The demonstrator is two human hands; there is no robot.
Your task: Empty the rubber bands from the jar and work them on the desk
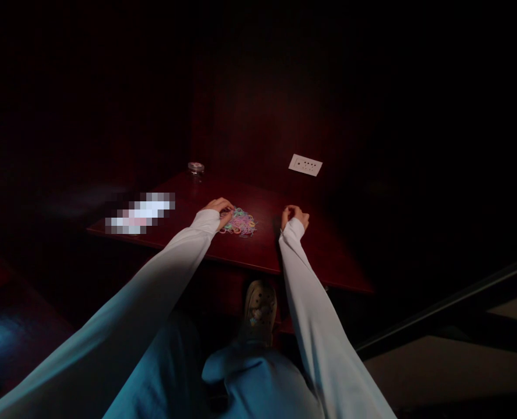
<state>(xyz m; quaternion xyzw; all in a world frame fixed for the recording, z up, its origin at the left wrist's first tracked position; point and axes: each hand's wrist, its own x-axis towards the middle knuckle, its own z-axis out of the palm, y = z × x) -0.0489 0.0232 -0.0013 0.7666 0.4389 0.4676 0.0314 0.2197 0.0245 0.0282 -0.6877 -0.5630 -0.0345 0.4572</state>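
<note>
A loose pile of small pastel rubber bands (pixel 243 223) lies on the dark red table (pixel 250 253). At the pile's left edge is my left hand (pixel 220 208), its curled fingertips touching the bands; what is between them is too small to make out. My right hand (pixel 295 217) rests at the table to the right of the pile, apart from it. Its fingers are bent in toward the thumb, and anything they hold is hidden. Both forearms are in long white sleeves.
A clear lidded jar (pixel 196 170) stands at the table's back left. Blurred out, a bright flat object (pixel 140 214) lies on the left side. A white socket plate (pixel 305 165) is on the wall behind. Below the front edge shows a clog-shod foot (pixel 261 305).
</note>
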